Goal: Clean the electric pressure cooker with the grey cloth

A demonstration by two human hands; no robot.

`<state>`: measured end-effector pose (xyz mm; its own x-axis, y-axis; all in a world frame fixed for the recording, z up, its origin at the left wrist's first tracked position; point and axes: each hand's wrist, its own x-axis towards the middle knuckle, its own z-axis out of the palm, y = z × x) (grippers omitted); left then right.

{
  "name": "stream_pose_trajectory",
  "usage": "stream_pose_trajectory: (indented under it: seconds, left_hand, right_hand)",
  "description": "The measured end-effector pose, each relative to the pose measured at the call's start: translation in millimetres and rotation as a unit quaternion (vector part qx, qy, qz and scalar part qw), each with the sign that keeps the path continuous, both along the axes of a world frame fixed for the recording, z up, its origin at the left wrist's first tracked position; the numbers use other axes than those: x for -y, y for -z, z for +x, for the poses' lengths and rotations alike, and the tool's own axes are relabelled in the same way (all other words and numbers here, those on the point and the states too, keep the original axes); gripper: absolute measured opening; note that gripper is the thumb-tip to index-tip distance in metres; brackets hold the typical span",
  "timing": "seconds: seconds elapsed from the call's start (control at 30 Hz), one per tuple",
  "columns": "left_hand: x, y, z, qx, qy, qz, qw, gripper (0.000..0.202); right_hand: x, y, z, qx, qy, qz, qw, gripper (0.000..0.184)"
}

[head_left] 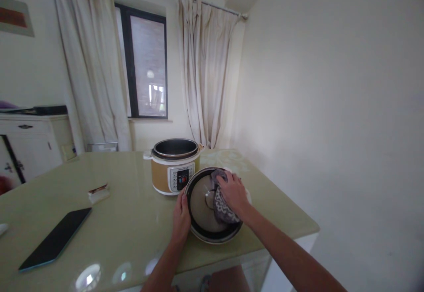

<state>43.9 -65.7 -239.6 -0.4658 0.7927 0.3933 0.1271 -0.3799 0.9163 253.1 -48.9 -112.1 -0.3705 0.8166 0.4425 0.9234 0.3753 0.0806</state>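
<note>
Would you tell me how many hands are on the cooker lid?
2: the left hand holds the lid at its left rim; the right hand presses a cloth onto it.

Pale green glossy table (132, 221), with 12 o'clock taken as the far edge below the window. An open electric cooker (162, 175) stood upright at about 1 o'clock of the table's middle. Its upturned lid (201, 200) lay just beside it at the cooker's 4 o'clock, near the table's right edge; contact between the two could not be told. A dark flat tablet (56, 237) lay at 8 o'clock, a small packet (98, 191) at 10 o'clock, and a white object (1, 228), cut off by the frame, at 9 o'clock.
</note>
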Motion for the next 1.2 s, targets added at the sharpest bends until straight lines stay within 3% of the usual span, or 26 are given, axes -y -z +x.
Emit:
stream_pose_trajectory:
  seconds: [0.13, 0.27, 0.37, 0.5, 0.63, 0.7, 0.83, 0.9, 1.07, 1.2]
  left_hand:
    - [1.6, -0.2, -1.6, -0.006, 0.017, 0.003, 1.000, 0.062]
    - [5.0, 1.0, -4.5, -0.009, 0.009, -0.005, 1.000, 0.067]
    - [8.2, 1.5, -4.5, -0.004, -0.003, 0.001, 1.000, 0.068]
    - [9.0, -0.4, -1.3, -0.004, 0.006, 0.006, 1.000, 0.065]
    - [5.4, -1.1, 0.7, -0.004, 0.008, 0.002, 1.000, 0.063]
    - [3.8, -0.4, 1.5, -0.005, 0.008, 0.008, 1.000, 0.062]
    - [3.6, 0.6, 2.6, -0.004, 0.005, 0.008, 1.000, 0.062]
    - [4.1, 0.9, 2.3, -0.006, 0.005, 0.009, 1.000, 0.062]
    - [3.2, 2.4, 0.7, -0.002, 0.007, 0.002, 1.000, 0.062]
    - [1.2, 1.8, 1.1, -0.009, 0.012, 0.011, 1.000, 0.064]
  right_hand:
    - [-12.8, 4.1, -42.5, -0.158, -0.042, 0.001, 0.987, 0.051]
    - [3.6, 23.6, -84.9, -0.218, -0.136, -0.050, 0.965, 0.052]
    - [20.2, 34.4, -79.5, -0.185, -0.208, -0.134, 0.951, 0.051]
    - [31.5, 29.0, -36.6, -0.064, -0.267, -0.220, 0.936, 0.040]
    - [36.7, 14.4, -3.0, 0.081, -0.188, -0.187, 0.961, 0.029]
    - [41.9, 12.3, 5.7, 0.098, -0.154, -0.169, 0.969, 0.032]
    - [54.9, 17.7, 15.8, 0.061, -0.180, -0.196, 0.962, 0.069]
    - [56.8, 17.9, 19.3, 0.069, -0.179, -0.203, 0.960, 0.074]
    - [32.5, -1.2, 19.1, 0.075, -0.084, -0.119, 0.986, 0.058]
    - [1.2, -15.7, -7.6, -0.019, -0.005, -0.019, 1.000, 0.056]
